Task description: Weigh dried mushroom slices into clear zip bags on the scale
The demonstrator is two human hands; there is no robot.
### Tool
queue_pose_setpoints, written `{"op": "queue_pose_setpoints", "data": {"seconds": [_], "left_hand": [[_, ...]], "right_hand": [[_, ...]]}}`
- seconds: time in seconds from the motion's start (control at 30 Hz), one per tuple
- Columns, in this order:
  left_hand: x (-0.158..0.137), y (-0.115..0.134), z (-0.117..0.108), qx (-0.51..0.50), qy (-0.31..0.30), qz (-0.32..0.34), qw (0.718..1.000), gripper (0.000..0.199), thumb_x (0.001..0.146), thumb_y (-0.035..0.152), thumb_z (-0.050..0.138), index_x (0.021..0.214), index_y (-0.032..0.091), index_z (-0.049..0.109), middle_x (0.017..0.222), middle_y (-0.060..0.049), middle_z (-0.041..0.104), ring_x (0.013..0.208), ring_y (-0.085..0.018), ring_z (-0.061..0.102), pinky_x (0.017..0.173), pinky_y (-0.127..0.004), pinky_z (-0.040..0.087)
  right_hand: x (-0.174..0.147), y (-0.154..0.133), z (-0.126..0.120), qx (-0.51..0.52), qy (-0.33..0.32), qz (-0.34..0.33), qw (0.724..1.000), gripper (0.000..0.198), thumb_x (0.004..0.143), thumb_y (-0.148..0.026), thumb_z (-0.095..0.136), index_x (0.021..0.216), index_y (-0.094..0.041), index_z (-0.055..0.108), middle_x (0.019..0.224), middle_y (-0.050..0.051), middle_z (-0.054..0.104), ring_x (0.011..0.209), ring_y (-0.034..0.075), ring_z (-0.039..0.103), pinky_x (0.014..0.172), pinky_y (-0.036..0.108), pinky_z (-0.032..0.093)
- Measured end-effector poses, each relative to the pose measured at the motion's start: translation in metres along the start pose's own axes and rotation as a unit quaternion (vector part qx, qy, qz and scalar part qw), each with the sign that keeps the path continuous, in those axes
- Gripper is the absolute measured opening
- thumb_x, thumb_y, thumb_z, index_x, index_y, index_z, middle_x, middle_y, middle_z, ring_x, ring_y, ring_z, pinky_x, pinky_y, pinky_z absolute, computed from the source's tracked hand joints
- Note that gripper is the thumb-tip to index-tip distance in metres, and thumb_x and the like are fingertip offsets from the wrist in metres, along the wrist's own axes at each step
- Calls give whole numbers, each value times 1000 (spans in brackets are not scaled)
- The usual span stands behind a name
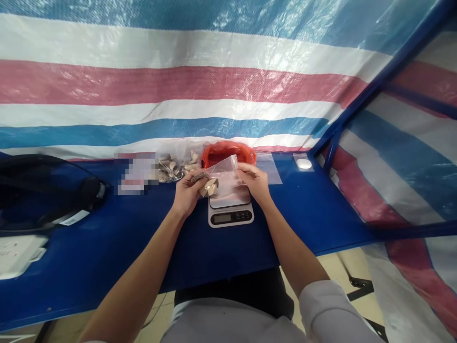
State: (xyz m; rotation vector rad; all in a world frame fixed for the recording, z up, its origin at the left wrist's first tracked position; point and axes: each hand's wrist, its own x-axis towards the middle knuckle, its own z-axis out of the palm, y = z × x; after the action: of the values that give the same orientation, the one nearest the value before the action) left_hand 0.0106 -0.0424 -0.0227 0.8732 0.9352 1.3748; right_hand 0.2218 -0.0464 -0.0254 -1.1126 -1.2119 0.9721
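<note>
L hand & R hand, grips both clamped on clear plastic bag, slanting near-L to far-R over white rect. scale.

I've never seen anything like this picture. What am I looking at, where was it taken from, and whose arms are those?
There is no machine arm here: these are a person's own bare arms, seen by a camera worn on that person's head, looking forward and down. The left hand and right hand hold a clear plastic bag with pale pieces in it. A dark piece sits at the left fingers; whether it is inside the bag is unclear.

The bag is over a small digital scale on a blue table. Behind are a filled clear bag and a red plastic container or bag. To the right lies a white rounded item. A striped sheet hangs behind.
</note>
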Motion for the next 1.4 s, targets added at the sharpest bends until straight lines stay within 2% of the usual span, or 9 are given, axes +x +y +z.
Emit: {"op": "queue_pose_setpoints", "data": {"seconds": [0.1,0.23,0.43,0.5,0.57,0.7,0.87,1.1,1.4], "left_hand": [[1,-2,-6,64,2,26,998,50,55,35,92,98,17,73,90,-4,75,81,-19,71,81,-34,58],[0,-1,-14,209,-2,158,965,45,71,40,83,107,17,72,99,-7,75,91,-21,71,91,-38,57],[-7,15,-8,451,-29,419,787,19,89,32,68,103,21,74,111,-8,73,105,-21,68,99,-37,53],[-7,21,0,477,-79,444,755,18,91,32,64,103,22,74,108,-8,74,101,-21,69,96,-36,54],[-4,25,11,489,-122,438,744,19,93,32,61,103,21,73,103,-8,74,94,-20,70,91,-35,55],[4,36,30,499,-161,363,770,22,92,33,58,91,18,74,79,-4,73,64,-15,63,69,-28,51],[15,48,42,465,-154,205,848,36,91,40,59,64,18,69,56,-1,67,51,-13,60,57,-26,45],[30,48,46,294,-159,28,942,41,77,54,76,65,15,74,63,-9,72,54,-16,62,53,-27,50],[40,43,41,203,-168,-81,961,36,68,48,85,70,13,76,67,-10,72,59,-17,66,57,-28,55]], "right_hand": [[0,-1,0,-10,7,22,1000,33,76,-46,75,99,-23,75,95,3,77,74,17,74,62,27,62],[-1,-2,0,-14,9,82,996,33,73,-45,76,98,-23,75,88,2,76,69,18,74,48,23,58],[-1,-9,2,-5,-6,94,996,34,70,-44,78,96,-22,75,93,3,77,67,18,74,43,23,57],[0,-14,2,-17,-21,80,996,33,72,-43,77,98,-23,75,94,3,77,68,18,74,47,24,59],[3,-20,3,-37,-42,46,997,29,75,-42,76,97,-24,76,94,3,77,70,17,74,51,24,61],[12,-30,3,-61,-85,19,994,28,76,-41,76,97,-23,77,92,2,76,69,15,72,53,26,63],[23,-37,0,-46,-155,12,987,34,74,-44,78,100,-22,78,95,2,76,74,16,71,53,25,63],[40,-53,-10,-60,-254,49,964,35,75,-41,80,104,-22,79,95,2,77,78,15,71,60,24,63],[54,-48,-14,-45,-319,95,942,33,77,-38,78,107,-23,79,102,3,77,79,15,71,65,26,64]]}}
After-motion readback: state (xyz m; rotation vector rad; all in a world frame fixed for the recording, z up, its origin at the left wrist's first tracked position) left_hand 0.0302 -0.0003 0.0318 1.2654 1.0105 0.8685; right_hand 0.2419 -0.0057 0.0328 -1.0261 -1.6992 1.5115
